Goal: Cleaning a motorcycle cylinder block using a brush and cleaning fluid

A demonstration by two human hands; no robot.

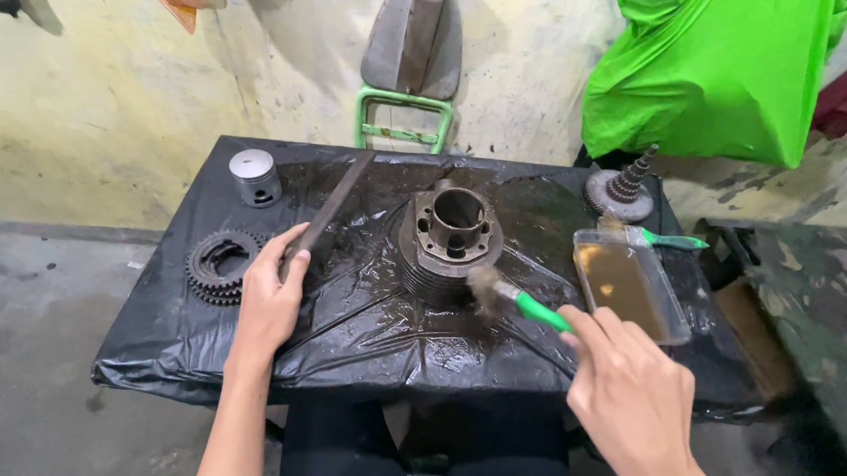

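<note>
At table centre: finned cylinder (pixel 448 241), upright, bore up, on wet black plastic sheet (pixel 359 332). Right hand (pixel 629 398) at 4 o'clock of it, fingers closed round green-handled brush (pixel 518 301); bristles touching cylinder's lower fins at its 5 o'clock. Left hand (pixel 271 297) at 9 o'clock, fingers wrapped on lower end of long dark file (pixel 332 208), which slants up toward 12. Tray (pixel 631 285) of brown liquid at 3 o'clock, second brush (pixel 663 240) resting at its far end. Piston (pixel 255 177) at 10, gear (pixel 218 265) at 9, gear cluster (pixel 622 189) at 2. Judged: cleaning under way; cylinder looks wet yet grimy, fins part done; other parts apparently untouched.
</note>
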